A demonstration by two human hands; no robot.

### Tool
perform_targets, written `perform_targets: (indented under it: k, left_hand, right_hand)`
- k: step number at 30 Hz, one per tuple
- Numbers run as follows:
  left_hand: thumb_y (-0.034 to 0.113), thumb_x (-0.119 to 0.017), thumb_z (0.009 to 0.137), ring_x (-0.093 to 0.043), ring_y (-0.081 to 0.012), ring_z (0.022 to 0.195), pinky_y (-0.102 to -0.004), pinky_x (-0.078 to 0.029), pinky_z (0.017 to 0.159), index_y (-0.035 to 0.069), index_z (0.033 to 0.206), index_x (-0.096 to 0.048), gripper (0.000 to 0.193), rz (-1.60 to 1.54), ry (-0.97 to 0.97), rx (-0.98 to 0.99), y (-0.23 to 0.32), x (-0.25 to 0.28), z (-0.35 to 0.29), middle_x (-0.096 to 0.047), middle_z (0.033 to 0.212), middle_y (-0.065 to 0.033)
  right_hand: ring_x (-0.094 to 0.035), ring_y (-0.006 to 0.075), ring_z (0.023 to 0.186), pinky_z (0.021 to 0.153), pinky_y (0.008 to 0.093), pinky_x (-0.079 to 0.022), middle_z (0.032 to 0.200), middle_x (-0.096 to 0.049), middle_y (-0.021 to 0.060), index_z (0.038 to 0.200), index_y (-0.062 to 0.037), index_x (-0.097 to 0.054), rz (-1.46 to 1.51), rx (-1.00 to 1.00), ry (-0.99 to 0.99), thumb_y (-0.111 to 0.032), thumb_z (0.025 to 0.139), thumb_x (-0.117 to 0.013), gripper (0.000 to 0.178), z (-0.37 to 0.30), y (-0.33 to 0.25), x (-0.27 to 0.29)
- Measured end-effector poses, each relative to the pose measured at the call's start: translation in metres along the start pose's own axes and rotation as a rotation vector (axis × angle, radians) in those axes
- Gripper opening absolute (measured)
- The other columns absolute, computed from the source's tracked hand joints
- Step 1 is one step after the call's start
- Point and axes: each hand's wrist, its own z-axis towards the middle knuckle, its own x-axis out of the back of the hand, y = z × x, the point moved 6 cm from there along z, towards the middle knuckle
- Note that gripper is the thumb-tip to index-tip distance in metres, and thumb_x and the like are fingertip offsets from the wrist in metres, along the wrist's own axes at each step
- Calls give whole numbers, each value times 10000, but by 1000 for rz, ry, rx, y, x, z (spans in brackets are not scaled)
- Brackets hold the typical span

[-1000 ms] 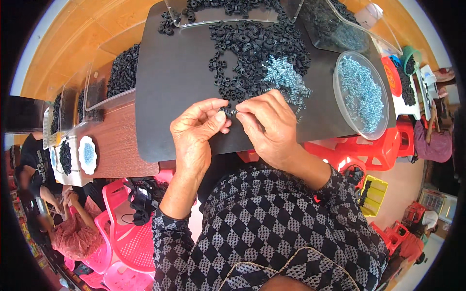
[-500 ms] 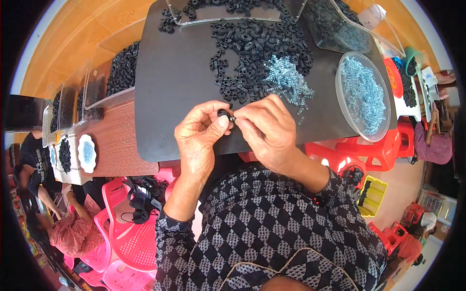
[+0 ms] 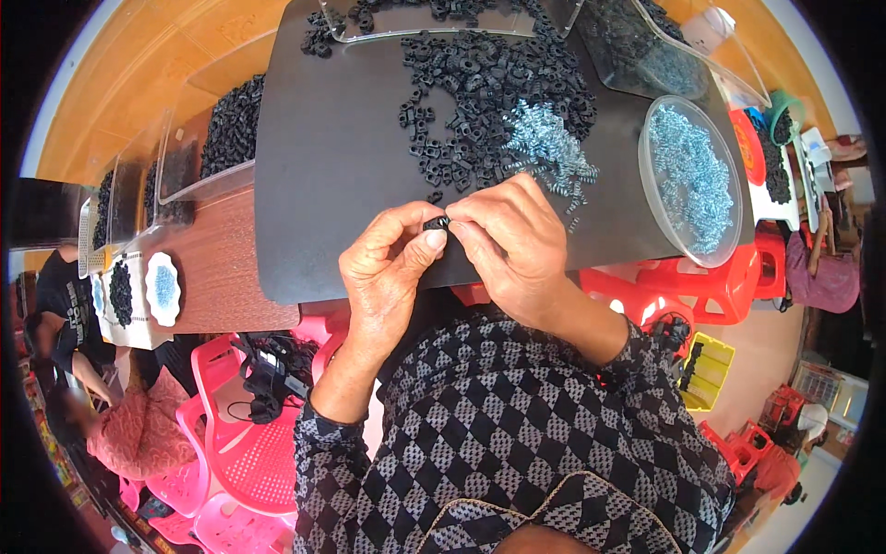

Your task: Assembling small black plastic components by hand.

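Observation:
Above the near edge of a dark tabletop [image 3: 323, 148], my left hand [image 3: 380, 277] pinches a small black plastic part [image 3: 435, 222] between thumb and fingers. My right hand [image 3: 517, 245] meets it there, thumb and finger closed at the part's right end. Whatever lies between those right fingertips is too small and covered to make out. Just beyond the hands spreads a heap of similar black plastic parts [image 3: 498, 83]. Small silvery metal springs [image 3: 549, 143] lie in a pile on its right side, a few of them loose nearer to me.
A round clear tray [image 3: 648, 203] of springs stands at the right. Clear bins [image 3: 208, 185] with black parts line the left, and another clear bin [image 3: 443, 35] sits at the far edge. Pink chairs [image 3: 249, 462] and red stools [image 3: 720, 286] surround the table; another person [image 3: 74, 314] sits at left.
The black part has turned in my left fingers and now lies more level. My right fingertips have come right up against its end, and the left hand has shifted slightly right.

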Motion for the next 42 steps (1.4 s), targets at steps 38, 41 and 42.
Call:
perform_targets:
  k: [38, 41, 42]
  left_hand:
    - [-18, -659, 825, -630, -144, 721, -233, -526, 638, -50, 1000, -625, 181, -256, 97, 63, -12, 26, -17, -656, 851, -102]
    - [-12, -656, 829, -626, -139, 711, -231, -523, 631, -53, 999, -623, 177, -271, 88, 45, -11, 26, -15, -659, 848, -106]
    - [-8, -655, 832, -623, -137, 705, -230, -521, 627, -55, 996, -623, 173, -275, 83, 42, -10, 26, -15, -659, 847, -107]
  right_hand:
    - [-477, 244, 798, 698, 343, -417, 760, -502, 87, 896, 17, -626, -513, 397, -507, -134, 674, -584, 272, 11, 5, -45]
    - [-486, 247, 809, 695, 343, -421, 765, -521, 97, 844, 15, -600, -587, 437, -602, -146, 682, -578, 229, 10, 8, -53]
    - [-485, 253, 810, 697, 345, -420, 764, -524, 102, 830, 5, -589, -582, 423, -596, -152, 681, -573, 217, 12, 10, -53]
